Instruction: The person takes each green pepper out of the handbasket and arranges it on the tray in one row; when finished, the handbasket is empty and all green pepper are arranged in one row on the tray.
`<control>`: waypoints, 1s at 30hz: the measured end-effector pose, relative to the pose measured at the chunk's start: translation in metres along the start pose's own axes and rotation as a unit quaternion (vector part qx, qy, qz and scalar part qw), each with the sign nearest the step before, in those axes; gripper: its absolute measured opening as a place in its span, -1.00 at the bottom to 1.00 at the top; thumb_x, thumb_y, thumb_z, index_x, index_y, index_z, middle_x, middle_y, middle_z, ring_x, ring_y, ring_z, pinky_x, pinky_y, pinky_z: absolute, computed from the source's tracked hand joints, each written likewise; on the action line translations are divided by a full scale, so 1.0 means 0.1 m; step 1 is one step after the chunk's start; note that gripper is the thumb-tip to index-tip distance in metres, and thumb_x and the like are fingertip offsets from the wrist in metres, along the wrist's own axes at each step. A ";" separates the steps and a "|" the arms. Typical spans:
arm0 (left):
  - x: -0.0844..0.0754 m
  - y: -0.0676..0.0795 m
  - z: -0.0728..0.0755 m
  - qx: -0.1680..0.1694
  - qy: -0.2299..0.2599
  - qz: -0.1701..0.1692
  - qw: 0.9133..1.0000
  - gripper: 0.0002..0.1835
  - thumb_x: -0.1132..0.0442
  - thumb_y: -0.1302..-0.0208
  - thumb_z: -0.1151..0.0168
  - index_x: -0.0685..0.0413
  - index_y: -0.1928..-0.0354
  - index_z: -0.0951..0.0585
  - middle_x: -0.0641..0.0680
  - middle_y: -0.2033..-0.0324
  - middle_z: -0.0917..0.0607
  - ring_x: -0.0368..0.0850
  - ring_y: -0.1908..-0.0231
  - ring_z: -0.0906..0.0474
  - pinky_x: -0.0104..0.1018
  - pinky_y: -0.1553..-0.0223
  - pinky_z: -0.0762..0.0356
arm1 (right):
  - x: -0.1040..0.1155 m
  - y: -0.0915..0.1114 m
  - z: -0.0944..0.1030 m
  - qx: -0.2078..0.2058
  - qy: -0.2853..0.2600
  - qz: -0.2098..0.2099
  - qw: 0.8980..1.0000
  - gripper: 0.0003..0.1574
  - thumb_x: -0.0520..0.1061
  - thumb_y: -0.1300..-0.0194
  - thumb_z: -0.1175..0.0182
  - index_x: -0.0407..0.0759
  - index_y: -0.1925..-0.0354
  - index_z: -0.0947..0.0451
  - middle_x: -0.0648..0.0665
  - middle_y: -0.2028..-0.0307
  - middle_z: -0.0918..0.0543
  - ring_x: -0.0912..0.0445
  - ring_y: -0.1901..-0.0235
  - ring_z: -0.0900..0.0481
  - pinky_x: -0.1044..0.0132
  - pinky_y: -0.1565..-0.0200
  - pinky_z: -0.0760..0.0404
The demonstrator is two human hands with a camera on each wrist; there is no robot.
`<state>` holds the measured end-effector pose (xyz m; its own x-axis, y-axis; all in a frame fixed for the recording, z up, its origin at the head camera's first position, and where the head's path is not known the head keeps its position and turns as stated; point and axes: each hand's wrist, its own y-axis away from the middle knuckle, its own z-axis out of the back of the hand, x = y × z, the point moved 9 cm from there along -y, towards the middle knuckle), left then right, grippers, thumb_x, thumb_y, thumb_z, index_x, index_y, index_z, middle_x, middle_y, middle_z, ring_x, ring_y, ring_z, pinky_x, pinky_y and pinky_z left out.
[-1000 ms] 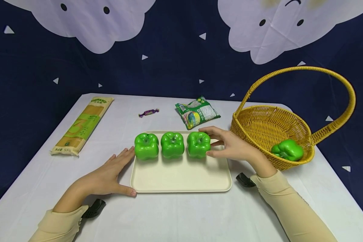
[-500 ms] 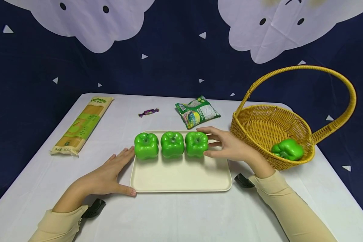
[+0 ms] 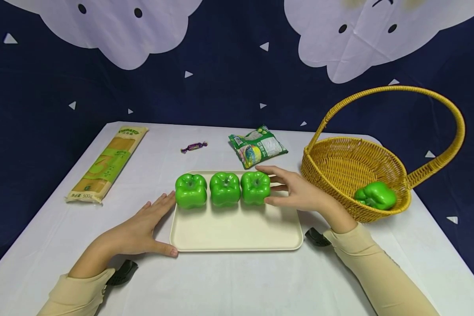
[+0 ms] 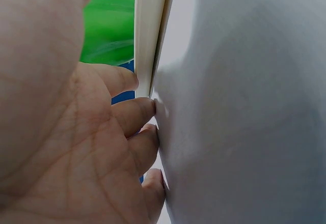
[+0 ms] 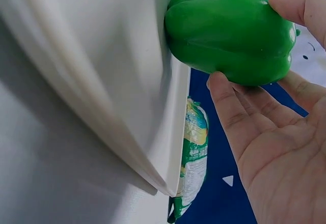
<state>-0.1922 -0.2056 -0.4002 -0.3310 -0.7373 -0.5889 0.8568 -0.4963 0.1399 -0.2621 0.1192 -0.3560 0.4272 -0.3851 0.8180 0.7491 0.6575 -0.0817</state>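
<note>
Three green bell peppers stand in a row along the back of a cream tray (image 3: 237,235). The rightmost green bell pepper (image 3: 255,188) is between the thumb and fingers of my right hand (image 3: 298,188); the right wrist view shows thumb and fingertips against its skin, the pepper (image 5: 229,30) resting on the tray. Its neighbour, the middle pepper (image 3: 225,189), stands close by. My left hand (image 3: 136,232) lies spread at the tray's left side, thumb by the front corner, fingertips beside the left pepper (image 3: 191,192). In the left wrist view its fingers (image 4: 133,117) meet the tray rim.
To the right stands a wicker basket (image 3: 351,164) with a tall handle and another green pepper (image 3: 376,195) inside. Behind the tray lie a green snack bag (image 3: 258,147) and a purple wrapped candy (image 3: 194,147). A noodle package (image 3: 107,164) lies at the left.
My right hand and the rightmost pepper have shifted a little to the left, closer to the middle pepper. The left hand has stayed where it was.
</note>
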 end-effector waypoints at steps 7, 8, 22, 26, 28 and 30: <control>-0.01 0.01 0.01 -0.003 -0.001 -0.004 1.000 0.59 -0.42 0.17 -0.67 0.15 -0.74 0.04 0.36 -0.72 0.02 0.47 -0.69 0.16 0.60 -0.59 0.23 | 0.01 -0.01 0.00 0.002 0.005 0.003 1.000 0.06 -0.17 -0.34 -0.48 -0.21 -0.64 -0.19 -0.25 -0.52 -0.46 -0.23 -0.42 -0.57 0.01 -0.40 -0.66; -0.01 0.01 0.01 -0.003 -0.001 -0.005 1.000 0.59 -0.42 0.17 -0.67 0.15 -0.74 0.05 0.36 -0.71 0.02 0.47 -0.69 0.16 0.60 -0.59 0.23 | 0.01 -0.01 0.00 0.002 0.006 0.004 1.000 0.06 -0.17 -0.34 -0.48 -0.20 -0.64 -0.20 -0.25 -0.52 -0.46 -0.23 -0.42 -0.57 0.01 -0.40 -0.66; 0.01 0.01 0.00 -0.003 -0.007 -0.006 1.000 0.58 -0.44 0.16 -0.66 0.18 -0.74 0.02 0.34 -0.72 0.02 0.46 -0.69 0.16 0.59 -0.60 0.21 | 0.07 0.08 0.12 -0.013 0.053 -0.006 0.999 0.01 -0.11 -0.35 -0.51 -0.14 -0.61 -0.26 -0.25 -0.51 -0.49 -0.20 -0.40 -0.60 -0.13 -0.41 -0.64; 0.00 0.00 0.00 -0.002 -0.005 -0.003 1.000 0.59 -0.44 0.17 -0.66 0.19 -0.73 0.02 0.34 -0.72 0.02 0.46 -0.69 0.15 0.58 -0.60 0.22 | 0.15 0.11 0.18 -0.006 0.086 0.009 0.996 -0.05 -0.09 -0.36 -0.50 -0.15 -0.58 -0.32 -0.21 -0.46 -0.56 -0.16 -0.37 -0.63 -0.14 -0.39 -0.65; 0.00 0.00 0.00 -0.002 -0.005 -0.003 1.000 0.59 -0.44 0.17 -0.66 0.19 -0.73 0.02 0.34 -0.72 0.02 0.46 -0.69 0.15 0.58 -0.60 0.22 | 0.20 0.14 0.22 -0.003 0.102 0.018 0.995 -0.09 -0.09 -0.36 -0.50 -0.17 -0.55 -0.36 -0.22 -0.44 -0.58 -0.18 -0.35 -0.65 -0.16 -0.39 -0.65; 0.00 0.00 0.00 -0.002 -0.004 -0.003 1.000 0.59 -0.44 0.17 -0.66 0.19 -0.73 0.02 0.34 -0.72 0.01 0.46 -0.69 0.15 0.58 -0.60 0.22 | 0.24 0.17 0.26 0.000 0.113 0.022 0.993 -0.12 -0.10 -0.36 -0.50 -0.19 -0.53 -0.39 -0.23 -0.42 -0.59 -0.21 -0.35 -0.64 -0.17 -0.39 -0.64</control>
<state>-0.1919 -0.2059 -0.3996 -0.3398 -0.7382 -0.5827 0.8566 -0.4987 0.1323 -0.2520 0.1382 -0.3225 0.5631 -0.4912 0.6646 0.7264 0.6777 -0.1146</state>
